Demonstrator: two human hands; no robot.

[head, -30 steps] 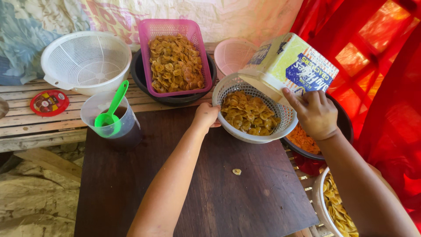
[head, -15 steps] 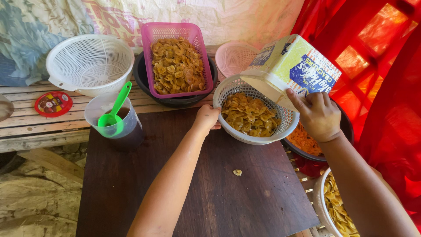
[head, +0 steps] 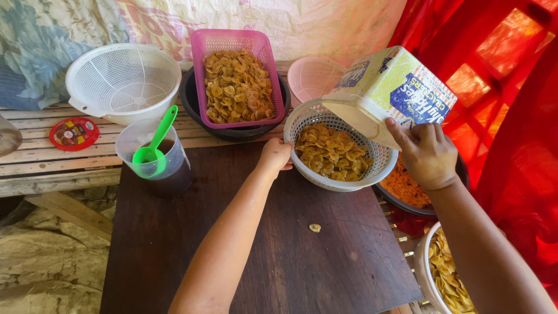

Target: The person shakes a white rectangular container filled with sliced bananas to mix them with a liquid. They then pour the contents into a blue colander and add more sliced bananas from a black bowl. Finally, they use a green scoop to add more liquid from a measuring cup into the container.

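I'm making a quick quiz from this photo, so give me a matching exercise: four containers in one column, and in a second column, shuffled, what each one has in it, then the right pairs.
Containers:
1. pink rectangular basket
2. clear plastic cup
3. white round colander
4. white round basket, steadied by the left hand

Contents:
A. nothing at all
B. a green spoon and dark liquid
C. chips, under the tilted box held by the right hand
D. chips, and it sits on a black basin

Pairs: 1-D, 2-B, 3-A, 4-C
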